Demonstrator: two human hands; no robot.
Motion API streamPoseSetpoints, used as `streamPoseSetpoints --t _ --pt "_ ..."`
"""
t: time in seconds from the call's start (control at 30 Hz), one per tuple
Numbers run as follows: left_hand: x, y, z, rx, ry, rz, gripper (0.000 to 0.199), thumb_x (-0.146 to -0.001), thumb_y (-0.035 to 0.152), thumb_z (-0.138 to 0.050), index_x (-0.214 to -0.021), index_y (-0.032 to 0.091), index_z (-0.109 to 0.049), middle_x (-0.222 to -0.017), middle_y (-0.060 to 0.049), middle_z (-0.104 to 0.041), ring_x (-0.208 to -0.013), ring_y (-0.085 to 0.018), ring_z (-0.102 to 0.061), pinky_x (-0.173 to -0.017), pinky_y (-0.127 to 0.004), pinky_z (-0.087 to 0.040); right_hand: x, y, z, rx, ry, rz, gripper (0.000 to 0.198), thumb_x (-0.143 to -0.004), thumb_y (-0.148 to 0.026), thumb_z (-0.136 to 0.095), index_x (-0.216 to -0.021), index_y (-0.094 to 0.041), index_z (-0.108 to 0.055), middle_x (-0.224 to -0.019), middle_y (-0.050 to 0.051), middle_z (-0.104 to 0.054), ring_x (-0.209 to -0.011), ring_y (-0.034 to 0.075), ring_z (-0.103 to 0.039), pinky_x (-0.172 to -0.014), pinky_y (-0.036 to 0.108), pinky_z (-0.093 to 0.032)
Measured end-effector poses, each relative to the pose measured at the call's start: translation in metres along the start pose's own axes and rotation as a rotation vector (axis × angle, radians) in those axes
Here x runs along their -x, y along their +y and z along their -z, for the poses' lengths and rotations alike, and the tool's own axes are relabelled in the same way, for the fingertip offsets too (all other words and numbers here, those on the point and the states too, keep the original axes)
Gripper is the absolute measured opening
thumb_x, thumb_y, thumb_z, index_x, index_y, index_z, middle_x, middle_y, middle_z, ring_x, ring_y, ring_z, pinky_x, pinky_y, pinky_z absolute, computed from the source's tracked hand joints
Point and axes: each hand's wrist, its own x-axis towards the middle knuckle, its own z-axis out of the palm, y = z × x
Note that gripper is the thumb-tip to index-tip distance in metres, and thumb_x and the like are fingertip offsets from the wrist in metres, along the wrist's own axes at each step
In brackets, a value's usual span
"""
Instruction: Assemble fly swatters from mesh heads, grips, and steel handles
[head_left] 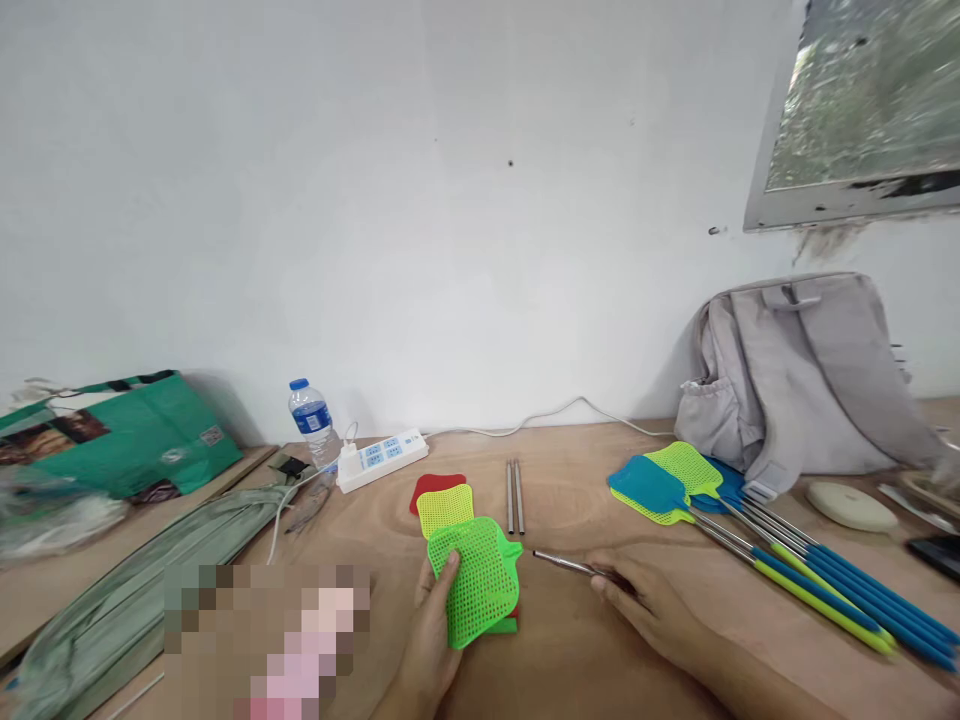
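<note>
My left hand (pixel 429 625) grips a bright green fly swatter head (pixel 484 580), a perforated plastic paddle, with the thumb across its front. Its narrow neck points right, towards a thin metal rod (pixel 559 563). That rod is in the closed fingers of my right hand (pixel 641 597), and its tip is a short gap away from the neck. Behind the green head lie a yellow swatter head (pixel 445 508) and a red swatter head (pixel 433 486), overlapping on the table. Red and green pieces (pixel 504 627) show partly under the held head. Two metal rods (pixel 514 497) lie side by side further back.
Several fly swatters with blue and yellow-green handles (pixel 847 590) lie at right, before a grey backpack (pixel 810 380). A white power strip (pixel 382 458), a water bottle (pixel 310 415) and a green bag (pixel 157 430) stand left. Grey-green cloth (pixel 172 560) covers the left side.
</note>
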Motion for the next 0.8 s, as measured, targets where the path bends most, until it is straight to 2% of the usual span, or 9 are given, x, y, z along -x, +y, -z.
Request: streamPoseSetpoints --t 0.13,0.3,0.53,0.8 --pt "0.001 0.000 -0.002 0.088 -0.040 0.042 0.063 -0.063 0.034 -0.068 -0.119 0.021 -0.043 -0.102 -0.010 -0.063 -0.091 -0.030 -0.059 -0.076 -0.047 -0.049 0.001 0.001 0.000 0.052 0.013 -0.019 0.036 -0.083 -0.042 -0.037 -0.102 -0.021 -0.058 -0.099 0.007 -0.063 -0.094 0.021 -0.056 -0.081 0.033 -0.044" --pt "-0.001 -0.002 0.001 0.071 0.017 0.046 0.059 -0.061 0.031 -0.070 -0.114 0.021 -0.047 -0.095 -0.008 -0.065 -0.083 -0.027 -0.062 -0.071 -0.043 -0.051 0.000 -0.002 0.001 0.074 -0.004 -0.002 0.035 -0.084 -0.042 -0.037 -0.098 -0.020 -0.060 -0.095 0.006 -0.064 -0.091 0.020 -0.058 -0.080 0.032 -0.045" --pt "-0.002 -0.001 0.001 0.033 0.005 0.056 0.058 -0.060 0.031 -0.070 -0.113 0.020 -0.048 -0.095 -0.009 -0.065 -0.082 -0.026 -0.063 -0.070 -0.041 -0.051 0.000 0.005 0.001 0.110 -0.019 -0.016 0.035 -0.083 -0.041 -0.039 -0.102 -0.019 -0.059 -0.102 0.008 -0.063 -0.095 0.020 -0.056 -0.083 0.033 -0.043" --pt "-0.004 0.000 0.009 -0.156 -0.015 -0.016 0.057 -0.053 0.035 -0.074 -0.104 0.018 -0.055 -0.085 -0.007 -0.067 -0.076 -0.023 -0.064 -0.068 -0.035 -0.051 -0.002 0.003 0.021 0.314 -0.082 0.156 0.030 -0.084 -0.038 -0.039 -0.104 -0.027 -0.058 -0.102 0.003 -0.063 -0.095 0.018 -0.056 -0.083 0.032 -0.041"
